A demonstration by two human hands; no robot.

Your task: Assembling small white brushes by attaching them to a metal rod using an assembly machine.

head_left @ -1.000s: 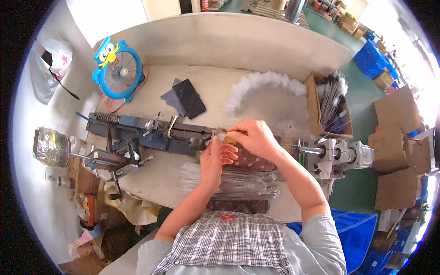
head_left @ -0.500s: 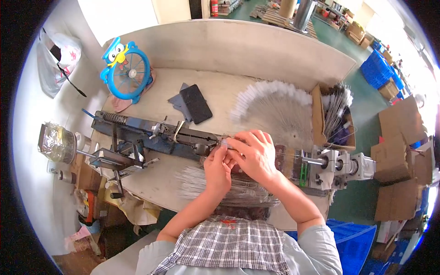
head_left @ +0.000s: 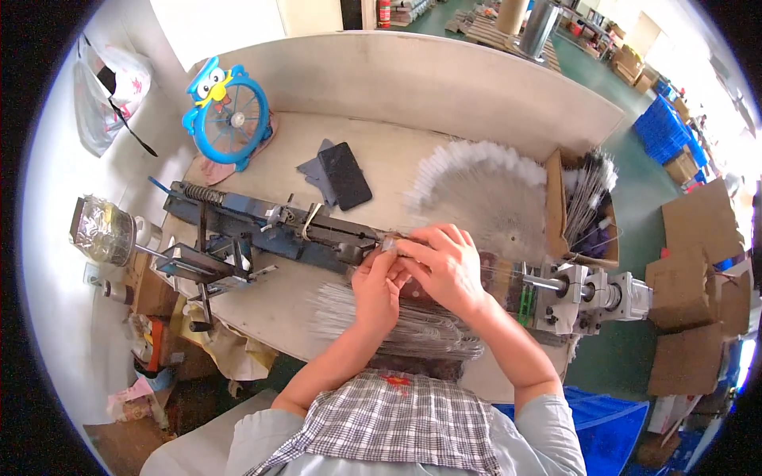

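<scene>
My left hand (head_left: 376, 292) and my right hand (head_left: 444, 268) meet at the right end of a long dark metal bench machine (head_left: 270, 228). The fingers of both are closed in pinches, thumbs and fingertips almost touching. Something small and pale shows at the left fingertips, too small to name; what the right fingers hold is hidden. Beneath my wrists lies a bundle of thin metal wires (head_left: 429, 333). Beyond my right hand, thin wire brushes with white tufted ends (head_left: 468, 163) are spread in a fan.
A motor-like unit with a shaft (head_left: 591, 293) stands right of my hands. At the back are a blue cartoon fan (head_left: 232, 119), a dark phone (head_left: 347, 176) and a cardboard box of brushes (head_left: 556, 206). A crank frame (head_left: 202, 266) stands left; a blue crate (head_left: 607, 428) sits lower right.
The whole view has shifted slightly with my head. My hands stay at the same spot by the machine, and the right fingers have moved only a little.
</scene>
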